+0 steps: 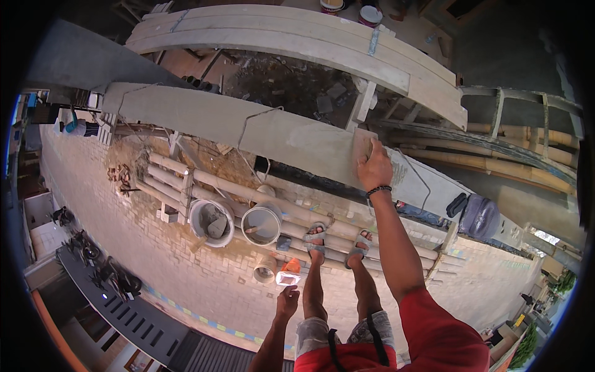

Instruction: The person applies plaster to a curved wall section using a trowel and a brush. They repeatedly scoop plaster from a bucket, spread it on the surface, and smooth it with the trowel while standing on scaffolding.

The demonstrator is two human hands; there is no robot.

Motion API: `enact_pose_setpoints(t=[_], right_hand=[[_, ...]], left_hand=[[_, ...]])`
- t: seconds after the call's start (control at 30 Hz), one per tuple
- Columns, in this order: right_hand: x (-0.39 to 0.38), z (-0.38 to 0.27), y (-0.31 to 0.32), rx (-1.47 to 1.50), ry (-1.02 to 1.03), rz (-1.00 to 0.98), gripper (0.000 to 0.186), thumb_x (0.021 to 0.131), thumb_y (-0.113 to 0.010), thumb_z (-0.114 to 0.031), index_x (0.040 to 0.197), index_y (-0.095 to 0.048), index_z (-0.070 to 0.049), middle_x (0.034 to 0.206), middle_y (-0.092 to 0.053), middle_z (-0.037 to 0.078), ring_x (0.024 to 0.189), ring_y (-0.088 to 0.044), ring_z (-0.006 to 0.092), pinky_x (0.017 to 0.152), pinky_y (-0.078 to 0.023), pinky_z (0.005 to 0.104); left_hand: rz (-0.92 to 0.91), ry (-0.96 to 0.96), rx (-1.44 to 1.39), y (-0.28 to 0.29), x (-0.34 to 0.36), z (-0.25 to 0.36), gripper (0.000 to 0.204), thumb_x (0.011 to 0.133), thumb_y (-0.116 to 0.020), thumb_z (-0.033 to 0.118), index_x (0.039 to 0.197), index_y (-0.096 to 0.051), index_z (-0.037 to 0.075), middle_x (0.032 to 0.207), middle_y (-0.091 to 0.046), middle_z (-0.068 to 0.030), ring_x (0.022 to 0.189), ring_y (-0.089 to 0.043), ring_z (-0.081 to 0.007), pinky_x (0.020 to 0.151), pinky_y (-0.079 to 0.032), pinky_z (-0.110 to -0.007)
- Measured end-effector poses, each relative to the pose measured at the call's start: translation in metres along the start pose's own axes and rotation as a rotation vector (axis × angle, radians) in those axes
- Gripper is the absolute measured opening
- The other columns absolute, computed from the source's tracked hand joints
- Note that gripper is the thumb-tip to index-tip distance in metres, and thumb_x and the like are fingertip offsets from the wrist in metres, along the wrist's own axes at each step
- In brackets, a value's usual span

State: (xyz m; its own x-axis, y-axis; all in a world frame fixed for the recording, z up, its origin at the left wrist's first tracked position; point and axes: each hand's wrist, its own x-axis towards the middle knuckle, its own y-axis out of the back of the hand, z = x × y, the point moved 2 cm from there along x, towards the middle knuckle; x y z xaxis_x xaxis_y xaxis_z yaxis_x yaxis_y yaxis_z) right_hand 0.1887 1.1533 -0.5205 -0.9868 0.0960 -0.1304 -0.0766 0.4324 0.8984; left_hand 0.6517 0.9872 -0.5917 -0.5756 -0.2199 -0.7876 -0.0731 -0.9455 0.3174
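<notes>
My right hand (375, 166), with a dark braided band at its wrist, grips a flat, tan rectangular float (364, 146). The float lies against the top of a long grey plastered beam (310, 136). A damp-looking patch shows on the beam left of the float, and a rougher patch lies to its right. Down by my left leg hangs my left hand (287, 302), its fingers loosely bent and apart, with nothing visible in them. My sandalled feet (315, 234) stand on bamboo poles (291, 214) below the beam.
A bucket with grey mortar (212, 222) and a bucket of greyish liquid (261, 225) stand left of my feet. Bent wires (243, 127) stick out around the beam. A dark wrapped bundle (481, 217) lies at its right end. Far below is a paved street (186, 273) with parked motorbikes.
</notes>
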Motion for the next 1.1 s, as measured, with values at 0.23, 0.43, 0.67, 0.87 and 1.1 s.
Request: enact_pose_setpoints(t=[0.23, 0.43, 0.67, 0.87, 1.1], right_hand=[[0.079, -0.031, -0.042, 0.07, 0.034, -0.039, 0.045, 0.078, -0.056, -0.012, 0.12, -0.041, -0.006, 0.106, -0.053, 0.022, 0.1, -0.054, 0.038, 0.086, -0.044, 0.0456], [0.079, -0.055, -0.004, 0.438, 0.22, 0.114, 0.061, 0.081, -0.057, -0.016, 0.134, -0.03, -0.001, 0.127, -0.046, 0.024, 0.111, -0.049, 0.039, 0.094, -0.04, 0.0413], [0.022, 0.069, 0.03, 0.288, 0.095, 0.033, 0.053, 0.079, -0.058, -0.005, 0.129, -0.04, -0.003, 0.122, -0.05, 0.022, 0.112, -0.05, 0.0359, 0.094, -0.041, 0.0388], [0.014, 0.068, 0.0, 0.134, 0.227, 0.025, 0.055, 0.077, -0.059, -0.005, 0.129, -0.041, -0.006, 0.113, -0.053, 0.018, 0.101, -0.05, 0.0369, 0.088, -0.041, 0.0415], [-0.074, -0.021, -0.033, 0.151, 0.435, -0.183, 0.055, 0.076, -0.058, -0.003, 0.128, -0.04, -0.007, 0.107, -0.053, 0.015, 0.095, -0.047, 0.0352, 0.085, -0.041, 0.0422]], left_hand=[[-0.006, 0.049, -0.026, 0.009, 0.005, -0.005, 0.028, 0.081, -0.055, 0.015, 0.105, -0.058, 0.0, 0.078, -0.065, -0.0155, 0.068, -0.064, -0.0226, 0.063, -0.049, -0.033], [0.02, 0.114, -0.107, 0.004, -0.006, -0.009, 0.027, 0.082, -0.053, 0.017, 0.104, -0.059, 0.002, 0.075, -0.066, -0.0146, 0.066, -0.064, -0.023, 0.062, -0.049, -0.034], [-0.068, 0.142, -0.077, 0.0, -0.004, 0.008, 0.029, 0.081, -0.051, 0.007, 0.108, -0.055, -0.003, 0.084, -0.066, -0.0127, 0.067, -0.062, -0.0144, 0.061, -0.049, -0.026], [-0.069, 0.066, -0.086, 0.002, -0.001, 0.007, 0.03, 0.083, -0.049, 0.01, 0.109, -0.055, -0.003, 0.084, -0.066, -0.0129, 0.068, -0.062, -0.0155, 0.061, -0.05, -0.027], [-0.106, 0.031, -0.041, 0.0, 0.001, -0.001, 0.029, 0.083, -0.051, 0.009, 0.108, -0.055, -0.004, 0.085, -0.065, -0.0125, 0.07, -0.062, -0.0155, 0.062, -0.051, -0.027]])
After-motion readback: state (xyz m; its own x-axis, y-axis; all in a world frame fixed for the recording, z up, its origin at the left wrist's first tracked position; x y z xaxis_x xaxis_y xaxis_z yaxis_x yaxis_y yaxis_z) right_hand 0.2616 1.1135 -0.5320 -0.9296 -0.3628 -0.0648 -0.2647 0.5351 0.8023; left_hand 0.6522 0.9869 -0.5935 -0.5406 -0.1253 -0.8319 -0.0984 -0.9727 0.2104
